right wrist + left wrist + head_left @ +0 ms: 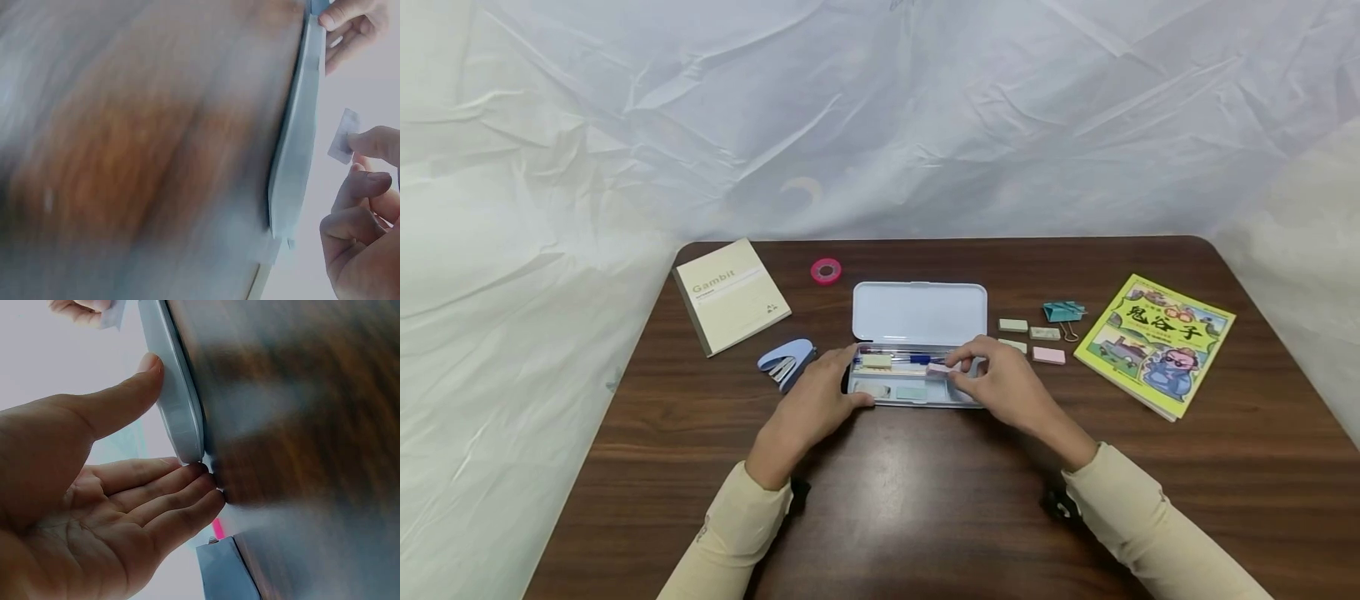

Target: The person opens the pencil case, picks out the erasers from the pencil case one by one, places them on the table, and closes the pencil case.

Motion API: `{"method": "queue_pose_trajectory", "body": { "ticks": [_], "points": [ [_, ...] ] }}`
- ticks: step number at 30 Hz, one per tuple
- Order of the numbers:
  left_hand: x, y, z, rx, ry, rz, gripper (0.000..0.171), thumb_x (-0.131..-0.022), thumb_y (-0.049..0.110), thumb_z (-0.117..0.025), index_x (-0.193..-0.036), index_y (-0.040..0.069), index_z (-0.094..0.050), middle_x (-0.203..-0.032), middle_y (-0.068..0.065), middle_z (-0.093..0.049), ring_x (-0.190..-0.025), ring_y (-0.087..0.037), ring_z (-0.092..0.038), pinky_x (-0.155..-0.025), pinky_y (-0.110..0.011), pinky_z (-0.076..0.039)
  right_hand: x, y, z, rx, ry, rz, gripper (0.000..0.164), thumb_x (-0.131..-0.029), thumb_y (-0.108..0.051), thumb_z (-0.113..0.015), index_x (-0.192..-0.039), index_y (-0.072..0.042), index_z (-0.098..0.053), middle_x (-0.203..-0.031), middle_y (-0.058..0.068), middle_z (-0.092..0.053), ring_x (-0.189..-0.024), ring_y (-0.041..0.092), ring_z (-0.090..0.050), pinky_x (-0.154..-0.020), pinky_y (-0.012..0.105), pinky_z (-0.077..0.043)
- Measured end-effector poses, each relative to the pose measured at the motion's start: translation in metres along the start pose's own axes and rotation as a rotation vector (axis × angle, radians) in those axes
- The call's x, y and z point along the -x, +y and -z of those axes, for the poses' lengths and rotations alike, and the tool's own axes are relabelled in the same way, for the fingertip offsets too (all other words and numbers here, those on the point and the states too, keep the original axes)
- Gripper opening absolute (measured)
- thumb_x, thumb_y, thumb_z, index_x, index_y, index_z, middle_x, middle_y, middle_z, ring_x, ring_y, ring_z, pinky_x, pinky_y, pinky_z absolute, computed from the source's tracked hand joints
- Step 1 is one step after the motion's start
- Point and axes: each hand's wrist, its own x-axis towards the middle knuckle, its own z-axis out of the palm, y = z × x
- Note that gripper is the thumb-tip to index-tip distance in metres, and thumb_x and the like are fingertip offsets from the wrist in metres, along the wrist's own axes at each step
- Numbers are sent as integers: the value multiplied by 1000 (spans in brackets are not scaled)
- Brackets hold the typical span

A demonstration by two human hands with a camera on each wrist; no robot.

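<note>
A white pencil case [919, 312] lies with its lid raised on the table. My left hand [814, 402] steadies its left end; in the left wrist view the thumb [128, 400] rests on the front wall and the nearly straight fingers [169, 503] touch the end. Over the case's right part, my right hand [1004, 385] pinches a small pink eraser [937, 369] between thumb and fingers. Inside lie pens [917, 359], a pale yellow eraser [876, 361], a whitish eraser [872, 389] and a light green eraser [911, 392].
Right of the case are several loose erasers [1048, 356], a teal binder clip [1063, 312] and a yellow book [1156, 346]. To the left are a blue stapler [787, 362], a cream notebook [733, 296] and a pink tape roll [826, 271]. White sheeting [880, 125] hangs behind the table.
</note>
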Motion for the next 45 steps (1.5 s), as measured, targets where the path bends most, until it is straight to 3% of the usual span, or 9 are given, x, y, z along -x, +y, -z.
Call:
{"method": "queue_pose_trajectory", "body": {
  "ticks": [9, 17, 25, 30, 45],
  "points": [
    [-1, -2, 0, 3, -6, 2, 93, -99, 42, -92, -173, 5, -49, -173, -20, -57, -162, -36, -57, -134, -53, -48, 8, 15, 33, 43, 17, -59, 13, -104, -8, -82, -116, -6, -85, -101, 11, -70, -79, 20, -54, -62, 25, -42],
    [0, 0, 2, 6, -8, 3, 94, -99, 42, -92, -173, 5, -48, -173, -20, -57, -162, -36, -56, -134, -53, -48, 18, 44, 55, 65, 7, -131, 14, -104, -9, -80, -117, -4, -83, -107, 12, -71, -81, 19, -58, -63, 26, -44],
    [-5, 0, 0, -2, -12, -3, 92, -99, 40, -92, -173, 7, -49, -172, -18, -58, -160, -34, -57, -133, -52, -49, 20, 62, 55, 115, -12, -139, 12, -103, -9, -81, -114, -5, -84, -101, 9, -72, -84, 17, -57, -71, 25, -42],
    [-2, -1, 0, -1, -9, 9, 93, -99, 40, -93, -173, 7, -49, -172, -18, -58, -160, -34, -58, -133, -52, -49, 16, 63, 51, 115, -20, -150, 13, -105, -13, -80, -115, -5, -84, -99, 9, -71, -76, 15, -53, -67, 26, -41],
    [0, 0, 1, 12, -2, 8, 92, -99, 39, -93, -173, 7, -50, -172, -19, -58, -160, -35, -58, -133, -53, -49, 12, 65, 49, 139, -17, -167, 18, -110, -14, -75, -119, -3, -85, -96, 8, -69, -78, 18, -53, -70, 28, -40]
  ]
}}
